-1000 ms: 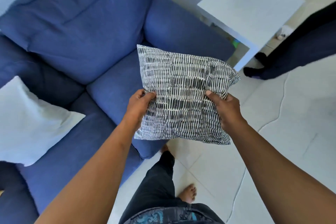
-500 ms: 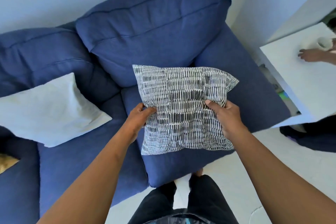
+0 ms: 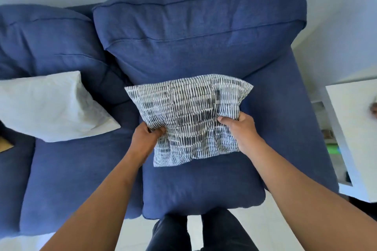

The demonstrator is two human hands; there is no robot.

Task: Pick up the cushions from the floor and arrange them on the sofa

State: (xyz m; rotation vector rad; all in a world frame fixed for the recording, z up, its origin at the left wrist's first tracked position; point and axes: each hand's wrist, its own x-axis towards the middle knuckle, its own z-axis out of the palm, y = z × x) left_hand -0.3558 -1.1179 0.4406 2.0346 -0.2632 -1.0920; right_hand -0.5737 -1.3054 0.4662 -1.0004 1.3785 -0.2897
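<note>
Cushion [image 3: 189, 116] in black-and-white stripes now sits lower and farther over the blue sofa [image 3: 204, 32] than half a second ago, its far edge close to the right-hand back pad and its near edge above the seat; whether it already touches the seat cannot be told. The view has also tipped down, so the sofa fills more of the picture. The left hand [image 3: 145, 136] is clamped on the cushion's near left side, thumb on top and the fingers tucked beneath the fabric. The right hand [image 3: 240, 128] grips the near right side the same way, bunching the cover into folds. Both forearms reach forward, spread apart. Left of the left hand, well apart from it, a white cushion [image 3: 51, 106] leans on the next seat, its left end cut off by the frame. Right of the right hand stands a white counter [image 3: 355, 128], cropped at the edge, with a blurred shape on it too smeared to make out.
</note>
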